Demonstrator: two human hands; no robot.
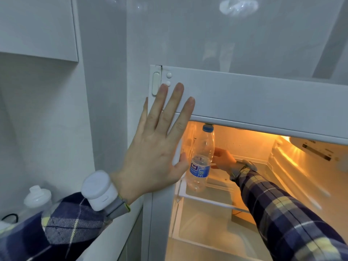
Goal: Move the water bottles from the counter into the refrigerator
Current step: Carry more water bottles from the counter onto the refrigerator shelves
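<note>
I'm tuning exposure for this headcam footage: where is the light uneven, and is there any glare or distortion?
Head view: warm orange light fills the refrigerator interior around the water bottle, while the walls outside look cool and dim; a ceiling-light reflection glares on the glossy panel; wide-angle lens bends the frame edges.

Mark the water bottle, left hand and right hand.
water bottle (200,169): head view, on its blue label.
left hand (156,147): head view, back of the hand.
right hand (224,159): head view, back of the hand.

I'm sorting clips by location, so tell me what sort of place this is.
Probably a home kitchen. A small white refrigerator stands open and lit, a clear plastic water bottle with a blue label upright on its shelf, and a white wall cupboard hangs at the left.
</note>
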